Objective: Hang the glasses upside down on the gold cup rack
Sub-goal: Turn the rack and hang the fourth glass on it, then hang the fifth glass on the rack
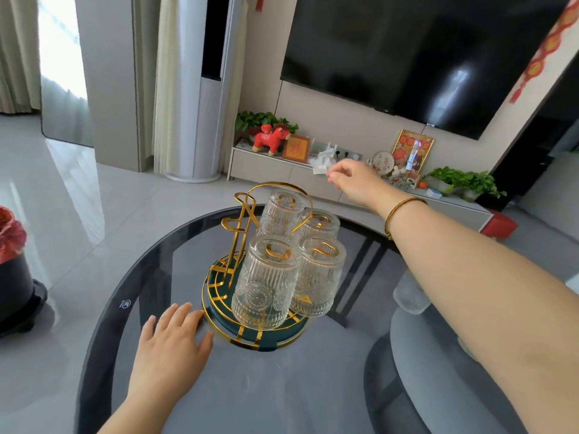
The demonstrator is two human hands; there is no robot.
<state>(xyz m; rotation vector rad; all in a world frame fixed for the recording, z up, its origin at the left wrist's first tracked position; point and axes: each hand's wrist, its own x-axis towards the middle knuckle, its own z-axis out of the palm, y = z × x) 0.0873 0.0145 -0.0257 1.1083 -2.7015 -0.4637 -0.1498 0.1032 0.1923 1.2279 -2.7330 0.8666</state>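
The gold cup rack [241, 214] stands on a round green and gold base [219, 311] in the middle of a dark glass table. Several ribbed clear glasses hang upside down on its prongs, the nearest one [264, 283] at the front, another [319, 277] to its right, and two behind [280, 214]. The two gold prongs on the left of the rack are bare. My left hand [172, 339] lies flat on the table with fingers spread, its fingertips touching the base rim. My right hand [351, 180] is raised above and behind the rack, fingers loosely apart and holding nothing.
The round glass table [131, 308] ends close on the left above a tiled floor. A further clear glass [410, 296] stands at the right behind my forearm. A black bin with a red bag [12, 264] sits on the floor at the left. A TV cabinet lies beyond.
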